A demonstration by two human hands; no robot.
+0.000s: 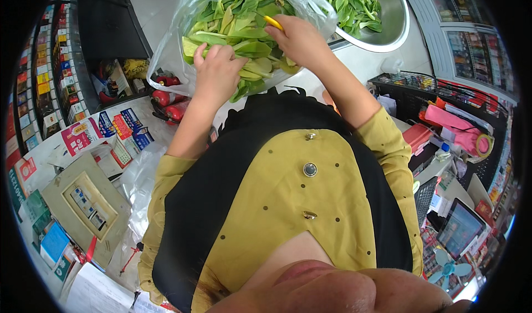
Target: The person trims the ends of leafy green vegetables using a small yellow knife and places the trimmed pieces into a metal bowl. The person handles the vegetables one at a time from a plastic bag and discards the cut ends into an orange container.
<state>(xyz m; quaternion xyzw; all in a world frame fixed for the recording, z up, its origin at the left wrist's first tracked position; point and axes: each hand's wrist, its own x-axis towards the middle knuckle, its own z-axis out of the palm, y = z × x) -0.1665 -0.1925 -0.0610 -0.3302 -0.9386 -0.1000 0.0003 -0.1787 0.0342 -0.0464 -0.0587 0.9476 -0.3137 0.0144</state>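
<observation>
A clear plastic bag (170, 55) full of leafy greens (249, 34), which look like bok choy, lies spread open before me. My right hand (301, 41) grips a small tool with a yellow handle (273, 22), apparently a paring knife. Its thin tip points left over the leaves. My left hand (218, 70) rests on the greens at the bag's near left side, its fingers bent among the leaves. Whether those fingers pinch a stem is hidden. Beyond my right hand, a steel basin (395, 26) holds more loose greens (353, 5).
Red fire extinguishers (172, 101) stand left of the bag. Cigarette-pack shelves (45, 72) line the far left. A cluttered counter (166, 134) lies by my left arm. On the right are a black wire rack (407, 80), a pink item (455, 124), a keyboard (424, 198) and a screen (461, 228).
</observation>
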